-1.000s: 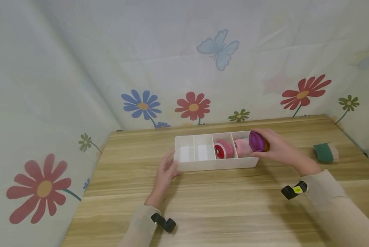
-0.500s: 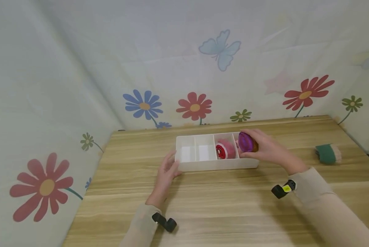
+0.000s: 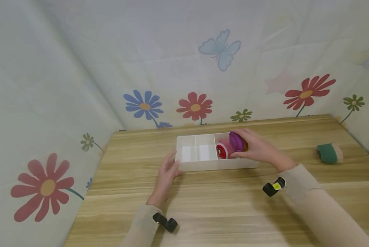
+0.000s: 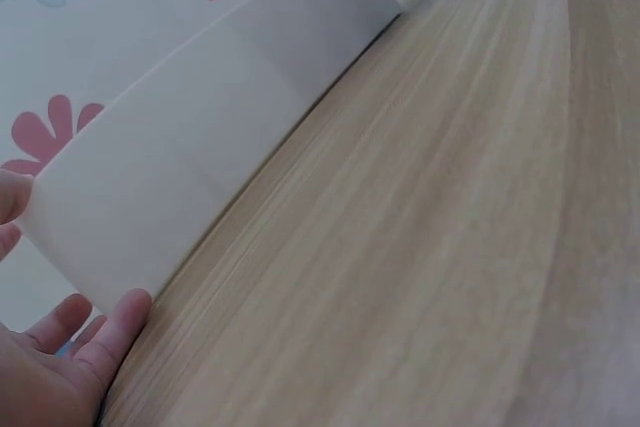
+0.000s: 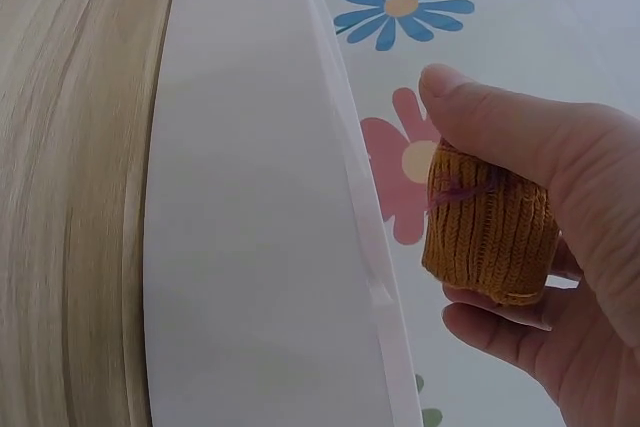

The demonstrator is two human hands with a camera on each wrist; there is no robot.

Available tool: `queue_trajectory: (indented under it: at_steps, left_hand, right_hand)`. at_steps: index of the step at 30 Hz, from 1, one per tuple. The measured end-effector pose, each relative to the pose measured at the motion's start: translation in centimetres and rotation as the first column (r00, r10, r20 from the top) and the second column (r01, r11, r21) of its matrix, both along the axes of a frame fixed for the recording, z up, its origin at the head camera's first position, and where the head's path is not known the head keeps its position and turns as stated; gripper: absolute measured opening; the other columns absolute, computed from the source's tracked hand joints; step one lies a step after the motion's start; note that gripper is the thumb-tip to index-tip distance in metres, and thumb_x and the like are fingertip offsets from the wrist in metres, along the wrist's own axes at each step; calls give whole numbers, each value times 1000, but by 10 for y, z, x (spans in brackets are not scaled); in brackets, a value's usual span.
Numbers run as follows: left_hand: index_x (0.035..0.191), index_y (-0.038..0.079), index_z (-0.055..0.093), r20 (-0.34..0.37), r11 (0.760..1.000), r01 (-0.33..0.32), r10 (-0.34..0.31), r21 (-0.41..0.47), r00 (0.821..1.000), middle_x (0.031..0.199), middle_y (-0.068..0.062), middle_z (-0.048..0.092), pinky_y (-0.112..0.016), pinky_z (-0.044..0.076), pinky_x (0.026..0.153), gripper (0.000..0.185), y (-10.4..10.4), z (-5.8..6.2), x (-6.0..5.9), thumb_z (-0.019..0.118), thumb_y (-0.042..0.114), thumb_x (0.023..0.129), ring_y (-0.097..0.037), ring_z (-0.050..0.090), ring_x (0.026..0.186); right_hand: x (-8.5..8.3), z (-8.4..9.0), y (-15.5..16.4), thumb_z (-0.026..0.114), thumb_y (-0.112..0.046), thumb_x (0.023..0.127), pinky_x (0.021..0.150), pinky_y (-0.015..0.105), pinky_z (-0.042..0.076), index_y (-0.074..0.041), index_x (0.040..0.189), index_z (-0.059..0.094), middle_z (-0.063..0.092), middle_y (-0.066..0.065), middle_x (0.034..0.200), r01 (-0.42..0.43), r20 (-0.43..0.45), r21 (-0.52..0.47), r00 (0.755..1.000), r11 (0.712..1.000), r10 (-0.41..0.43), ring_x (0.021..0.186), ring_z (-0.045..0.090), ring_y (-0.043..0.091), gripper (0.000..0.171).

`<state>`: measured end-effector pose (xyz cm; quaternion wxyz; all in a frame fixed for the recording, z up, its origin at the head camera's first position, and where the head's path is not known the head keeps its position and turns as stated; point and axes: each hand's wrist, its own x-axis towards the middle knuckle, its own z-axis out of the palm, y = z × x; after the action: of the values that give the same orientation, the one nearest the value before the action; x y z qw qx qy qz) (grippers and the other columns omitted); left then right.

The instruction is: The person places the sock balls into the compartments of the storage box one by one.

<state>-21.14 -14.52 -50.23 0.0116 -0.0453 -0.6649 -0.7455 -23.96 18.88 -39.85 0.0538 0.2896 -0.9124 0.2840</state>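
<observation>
A white divided box [image 3: 216,165] lies lengthwise on the table. My left hand [image 3: 167,170] holds its left end, thumb at the front corner and fingers along the side; the left wrist view shows that thumb [image 4: 125,322] low against the box wall. My right hand [image 3: 258,147] grips a rolled-up sock [image 3: 236,141], purple at one end, above the right half of the box. In the right wrist view its ribbed mustard-brown side [image 5: 490,227] sits between thumb and fingers. A pink and red rolled-up sock [image 3: 224,150] lies in the third compartment. The rightmost compartment is mostly hidden by my right hand.
A green rolled-up sock with a beige end [image 3: 329,153] lies on the wooden table [image 3: 203,206], well right of the box. Behind the table hangs a white flower-printed cloth [image 3: 159,61], which also runs along the left side.
My right hand has carried the purple and brown sock leftward, from the box's right end to beside the pink and red sock. My left hand stays at the box's left end.
</observation>
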Motion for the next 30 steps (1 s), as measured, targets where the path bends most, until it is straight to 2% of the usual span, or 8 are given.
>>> queue_trajectory:
  at_steps: [15,25,30]
  left_hand:
    - [139,17,41,7,1000,-2,2,-3,1000,134,-17,46,-50,50,85,48,-4,-1,-1,56,26,94,-28,54,108]
    - [141,8,36,33,999,18,-20,44,999,135,-21,42,-59,44,88,48,-3,2,-2,52,14,96,-28,52,108]
    - [139,9,39,28,999,7,-8,32,1000,131,-21,46,-53,48,85,48,-1,2,-1,55,16,95,-26,55,105]
  right_hand:
    - [-11,-4,-35,80,-36,72,76,43,53,-14,136,40,47,14,124,-40,-1,-18,999,999,40,103,51,29,78]
    - [-16,-10,-57,75,-44,75,75,40,54,-18,137,40,46,12,126,-60,31,-32,998,998,61,103,50,27,76]
    - [-19,-13,-66,75,-43,75,75,39,53,-18,137,40,46,12,127,-67,30,-39,997,997,68,104,49,27,75]
